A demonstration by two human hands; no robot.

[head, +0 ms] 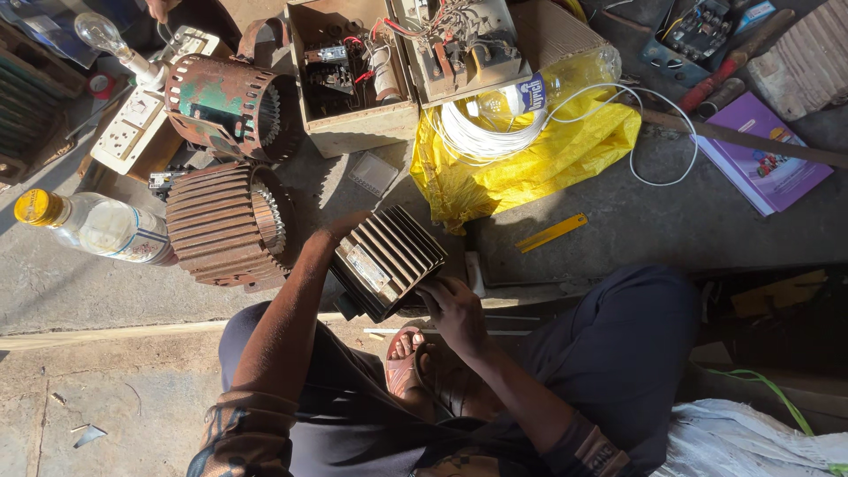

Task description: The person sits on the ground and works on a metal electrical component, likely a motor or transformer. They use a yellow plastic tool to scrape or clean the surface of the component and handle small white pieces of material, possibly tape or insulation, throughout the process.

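We hold a dark ribbed motor housing (pixel 386 261) at the centre. Our left hand (pixel 340 228) grasps its far end at ten o'clock; our right hand (pixel 452 311) grips its near edge at five o'clock. A rusty ribbed housing (pixel 225 223) lies at nine o'clock.

Bright sun shines on the floor (pixel 115 291) and makes the yellow bag (pixel 530 159) glow. Dark, sharp shadows fall beside the round ribbed metal part (pixel 225 225). The right side and the person's lap are dim. The clear bulb (pixel 97 34) sparkles. Everything looks sharp, and the edges bend a little.
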